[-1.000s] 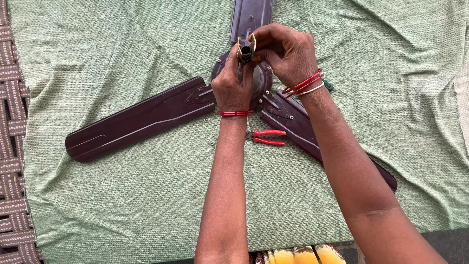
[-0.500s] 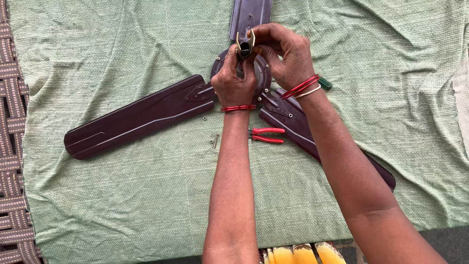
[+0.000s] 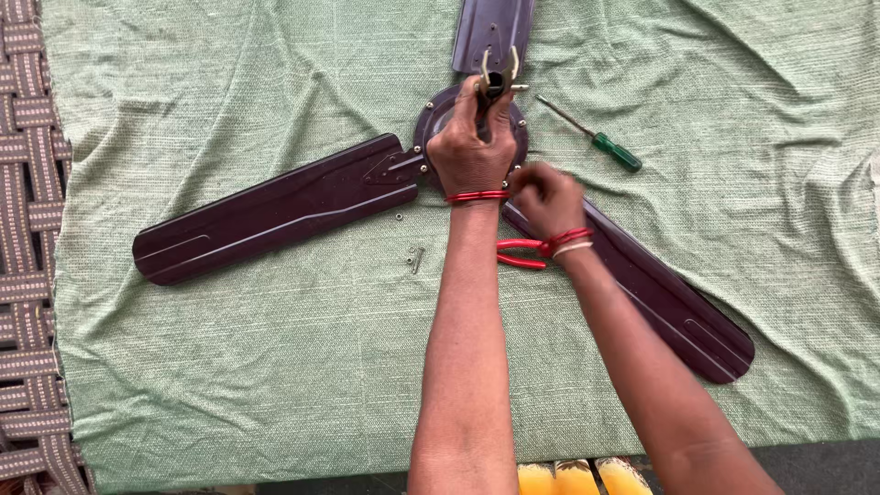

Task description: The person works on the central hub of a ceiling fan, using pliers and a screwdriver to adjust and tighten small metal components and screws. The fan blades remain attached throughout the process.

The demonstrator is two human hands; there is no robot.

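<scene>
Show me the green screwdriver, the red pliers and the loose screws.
Green screwdriver (image 3: 616, 152), head view, on its handle.
Red pliers (image 3: 519, 254), head view, on the handles.
Loose screws (image 3: 415, 258), head view, on the cloth below the left blade.

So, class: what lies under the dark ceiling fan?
The ceiling fan lies on a green cloth. The left hand covers its hub, and the right hand hides part of one blade.

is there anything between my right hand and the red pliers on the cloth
Nothing visible does. The right hand hovers just above the red pliers, by the lower right fan blade; the left hand grips the fan's hub fitting.
</scene>
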